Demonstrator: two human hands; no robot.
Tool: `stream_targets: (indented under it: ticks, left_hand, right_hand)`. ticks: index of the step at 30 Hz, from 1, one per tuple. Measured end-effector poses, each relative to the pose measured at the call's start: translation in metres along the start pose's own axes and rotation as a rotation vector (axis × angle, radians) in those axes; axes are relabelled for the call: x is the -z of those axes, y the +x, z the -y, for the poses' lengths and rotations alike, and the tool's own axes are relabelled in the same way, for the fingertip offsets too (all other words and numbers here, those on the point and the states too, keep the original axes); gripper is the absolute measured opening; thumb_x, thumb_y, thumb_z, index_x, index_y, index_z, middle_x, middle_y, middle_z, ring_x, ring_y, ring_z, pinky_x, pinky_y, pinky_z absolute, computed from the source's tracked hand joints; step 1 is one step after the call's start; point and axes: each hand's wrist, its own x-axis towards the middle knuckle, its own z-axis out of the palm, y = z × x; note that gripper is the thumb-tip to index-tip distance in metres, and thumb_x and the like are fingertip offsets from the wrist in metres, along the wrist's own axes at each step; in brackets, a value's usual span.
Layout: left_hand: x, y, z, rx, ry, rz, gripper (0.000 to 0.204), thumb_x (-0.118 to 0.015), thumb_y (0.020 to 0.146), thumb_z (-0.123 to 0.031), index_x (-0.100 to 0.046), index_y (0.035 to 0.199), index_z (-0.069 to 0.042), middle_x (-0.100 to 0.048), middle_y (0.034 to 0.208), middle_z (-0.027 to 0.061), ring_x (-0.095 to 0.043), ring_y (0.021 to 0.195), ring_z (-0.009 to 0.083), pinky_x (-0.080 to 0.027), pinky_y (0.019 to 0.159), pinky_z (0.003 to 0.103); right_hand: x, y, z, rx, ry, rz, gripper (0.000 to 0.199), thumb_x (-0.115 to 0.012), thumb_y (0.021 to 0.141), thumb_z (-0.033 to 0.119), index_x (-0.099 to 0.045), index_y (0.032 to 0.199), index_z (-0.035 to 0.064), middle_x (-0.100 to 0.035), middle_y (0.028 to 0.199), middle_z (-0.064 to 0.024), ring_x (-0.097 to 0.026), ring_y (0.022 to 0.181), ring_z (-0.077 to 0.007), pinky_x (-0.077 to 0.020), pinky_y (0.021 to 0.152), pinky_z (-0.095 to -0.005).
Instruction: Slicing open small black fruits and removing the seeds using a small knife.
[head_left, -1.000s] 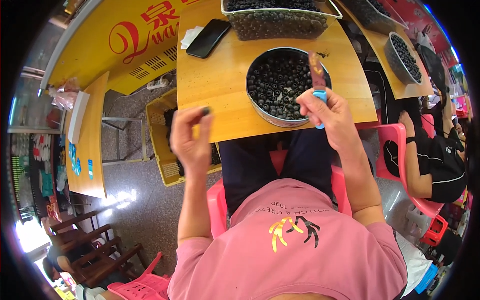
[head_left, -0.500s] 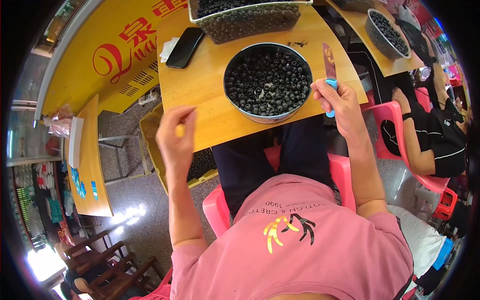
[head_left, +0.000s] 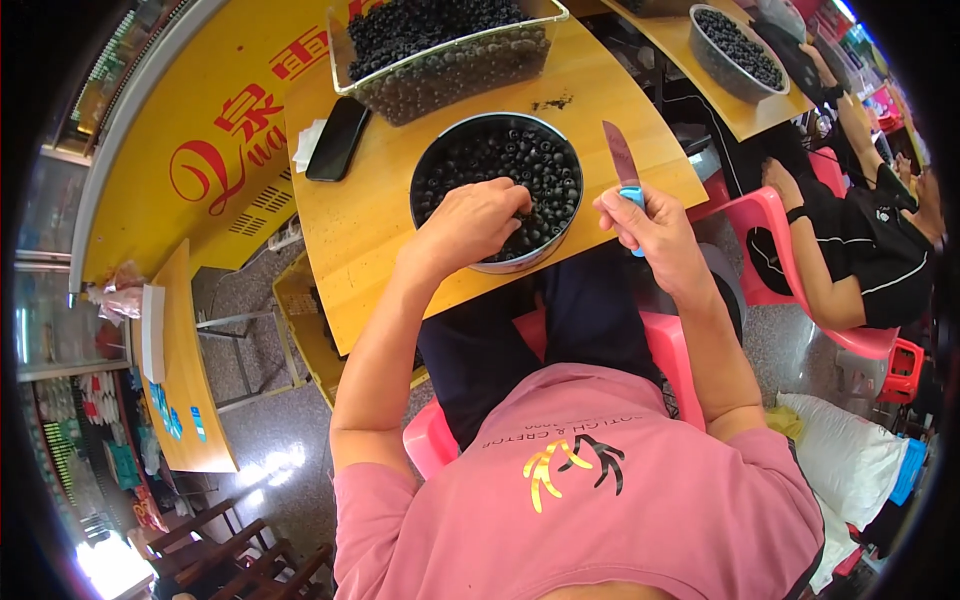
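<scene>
My left hand (head_left: pixel 475 222) reaches over the near-left rim of a round metal bowl (head_left: pixel 577 215). Its fingers are bent down among small dark round pieces (head_left: pixel 528 150), some with a pale ring at the end; what the fingertips pinch is hidden. To the right of the bowl, my right hand (head_left: pixel 655 222) grips a small knife (head_left: pixel 622 160) by its light blue handle, with the blade pointing up and away from me. The bowl stands near the front edge of a yellow wooden table (head_left: pixel 385 245).
Behind the bowl stands a clear rectangular tub (head_left: pixel 450 85) heaped with similar dark pieces. A black phone (head_left: pixel 338 140) lies on white tissue at the left. A yellow crate (head_left: pixel 303 320) is below. At right, another person (head_left: pixel 860 250) sits by a table with a grey basin (head_left: pixel 738 60).
My left hand has swung from beyond the table's left edge into the bowl, where a yellow bit showed at its fingers before. The view has shifted; my right hand keeps the knife.
</scene>
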Motion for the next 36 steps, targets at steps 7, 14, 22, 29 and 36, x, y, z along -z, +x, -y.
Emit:
stream_targets:
  ticks: [7,14,22,29,36]
  left_hand:
    - [0.022,-0.02,-0.023,0.243,-0.752,-0.248,0.023,-0.067,0.086,-0.003,-0.063,0.109,-0.003,-0.06,0.085,0.0005,-0.055,0.079,0.0044,-0.045,0.071,0.021]
    - [0.024,-0.033,-0.047,0.269,-1.193,-0.454,0.024,-0.066,0.089,-0.003,-0.061,0.112,0.0,-0.063,0.094,0.0004,-0.058,0.084,0.0057,-0.047,0.071,0.02]
    - [0.013,-0.035,-0.057,0.345,-1.142,-0.526,0.02,-0.066,0.089,-0.004,-0.06,0.108,-0.001,-0.061,0.094,0.0013,-0.059,0.085,0.0067,-0.047,0.072,0.021]
    - [0.009,-0.037,-0.052,0.184,-0.681,-0.577,0.013,-0.07,0.087,-0.009,-0.064,0.096,-0.002,-0.055,0.091,0.0023,-0.056,0.077,0.0078,-0.046,0.066,0.022]
    - [-0.015,-0.033,-0.063,0.209,-1.097,-0.749,0.015,-0.066,0.089,-0.003,-0.06,0.102,0.002,-0.052,0.104,0.0045,-0.058,0.088,0.0102,-0.048,0.079,0.024]
  right_hand:
    - [-0.027,0.011,0.005,0.033,0.071,0.09,0.021,-0.064,0.094,0.022,-0.066,0.1,0.0026,-0.063,0.079,0.0001,-0.043,0.058,-0.0021,-0.0329,0.052,-0.017]
    - [-0.067,0.019,0.015,0.139,0.181,0.126,0.02,-0.067,0.091,0.019,-0.064,0.104,0.0043,-0.059,0.075,0.0038,-0.043,0.057,-0.0015,-0.0326,0.051,-0.017]
    - [-0.075,0.022,0.014,0.018,0.278,0.123,0.02,-0.069,0.09,0.02,-0.062,0.102,0.006,-0.054,0.074,0.0066,-0.043,0.057,-0.0011,-0.0323,0.05,-0.0173]
    - [-0.075,0.022,0.015,0.016,0.195,0.188,0.022,-0.068,0.091,0.023,-0.062,0.105,0.0068,-0.055,0.077,0.0068,-0.043,0.057,-0.0009,-0.0313,0.049,-0.0174]
    - [-0.074,0.023,0.012,-0.052,0.341,0.218,0.02,-0.064,0.094,0.022,-0.063,0.107,0.0069,-0.055,0.076,0.007,-0.044,0.057,-0.0013,-0.0322,0.049,-0.0179]
